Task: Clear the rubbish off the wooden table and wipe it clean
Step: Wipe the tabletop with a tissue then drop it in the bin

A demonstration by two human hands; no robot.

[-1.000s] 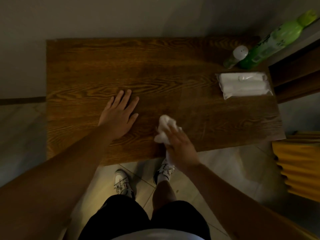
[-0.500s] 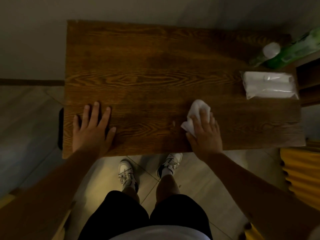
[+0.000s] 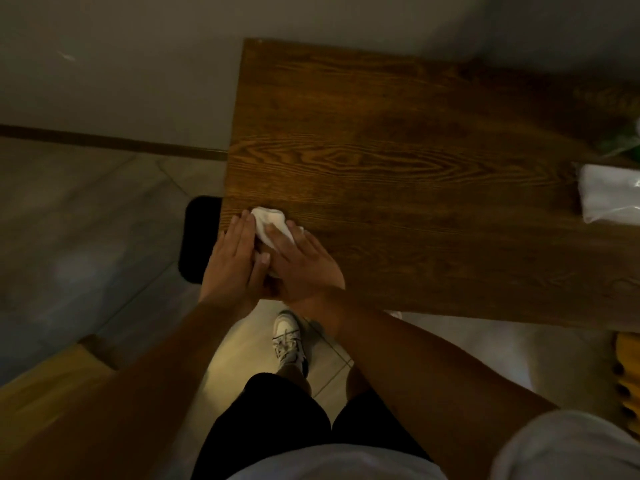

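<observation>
Both hands sit at the tabletop's (image 3: 398, 140) near-left corner: right hand (image 3: 304, 261) presses the white tissue (image 3: 268, 221) flat, left hand (image 3: 232, 258) open, cupped alongside. All the unwiped wood stretches off rightward.

The dark wood-grain worktop (image 3: 415, 161) carries a crumpled white tissue (image 3: 272, 225) at its near left corner and a clear-wrapped white pack (image 3: 613, 194) at its right edge, well apart from it.

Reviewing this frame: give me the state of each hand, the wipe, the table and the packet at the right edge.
Left hand: at the table's left edge, fingers touching the wipe.
Right hand: pressing the wipe.
White wipe: crumpled, on the table.
Wooden table: no rubbish visible.
Tissue packet: lying flat, partly out of frame.
</observation>
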